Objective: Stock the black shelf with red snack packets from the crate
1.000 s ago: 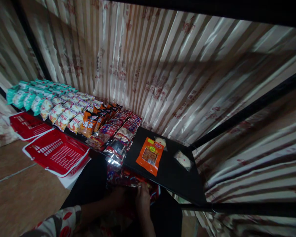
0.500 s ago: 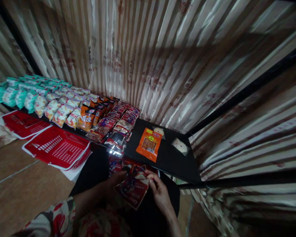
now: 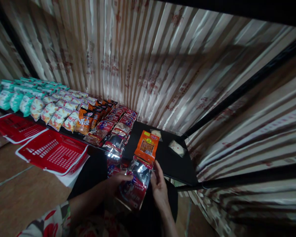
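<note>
In front of my lap my left hand (image 3: 118,182) grips a shiny dark-red snack packet (image 3: 135,187) at its left side, thumb across the front. My right hand (image 3: 160,186) holds the same packet's right edge, with the fingers partly behind it. The packet is tilted, and its upper end overlaps the lower part of an orange snack packet (image 3: 147,144) lying on the black shelf (image 3: 167,166). More red snack packets (image 3: 113,143) lie in rows left of the orange one, and some red packaging below them is partly hidden by my left hand.
Orange-black bags (image 3: 85,121), white bags (image 3: 59,117) and teal bags (image 3: 26,103) stand in rows along the shelf to the left. Two red baskets (image 3: 64,153) sit below them. Two small clear packets (image 3: 177,148) lie at the right. Black frame bars (image 3: 236,95) and a curtain stand behind.
Both hands have brought the red packet up from low in my lap toward the shelf edge, turning its shiny face into view. My right hand's grip has loosened somewhat. The view shifted slightly.
</note>
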### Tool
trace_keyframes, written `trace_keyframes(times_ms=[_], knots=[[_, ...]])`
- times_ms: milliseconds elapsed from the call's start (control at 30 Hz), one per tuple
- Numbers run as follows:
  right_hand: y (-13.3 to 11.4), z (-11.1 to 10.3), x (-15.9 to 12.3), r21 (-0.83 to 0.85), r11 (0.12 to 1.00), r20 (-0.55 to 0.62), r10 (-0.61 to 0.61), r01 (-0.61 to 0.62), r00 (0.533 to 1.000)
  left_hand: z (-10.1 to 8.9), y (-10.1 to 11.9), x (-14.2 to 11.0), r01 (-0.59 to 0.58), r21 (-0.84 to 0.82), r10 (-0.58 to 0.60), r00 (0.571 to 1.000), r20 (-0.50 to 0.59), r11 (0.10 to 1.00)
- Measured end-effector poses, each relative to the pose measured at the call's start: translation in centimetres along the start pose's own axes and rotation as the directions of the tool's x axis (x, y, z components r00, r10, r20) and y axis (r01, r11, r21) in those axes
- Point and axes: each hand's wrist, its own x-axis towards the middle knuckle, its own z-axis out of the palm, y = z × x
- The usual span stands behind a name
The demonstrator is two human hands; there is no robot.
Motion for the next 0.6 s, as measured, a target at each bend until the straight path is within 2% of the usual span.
trace_keyframes(times_ms=[67,200,300,433,600], knots=[[0.1,0.6,0.0,0.09,0.992,-0.033,0.092,-0.089,0.995,0.3,0.5,-0.2,-0.022,0.003,0.022,0.999,-0.024,1.0],[0.0,1.7,0.3,0.185,0.946,-0.007,0.274,-0.268,0.962,0.7,1.5,-0.6,-0.071,0.041,0.072,0.997,-0.034,0.997],[-0.2,2.3,0.8,0.264,0.919,-0.022,0.309,-0.293,0.951,0.5,2.3,-0.9,-0.083,0.11,0.085,0.996,-0.015,0.99],[-0.2,2.7,1.7,0.291,0.909,-0.049,0.327,-0.299,0.944,0.3,3.5,-1.4,-0.024,0.254,0.025,1.0,-0.002,0.967],[-0.4,2.5,2.3,0.306,0.853,0.063,0.425,-0.423,0.903,-0.2,5.3,-2.1,0.035,0.368,-0.053,0.998,0.04,0.929]])
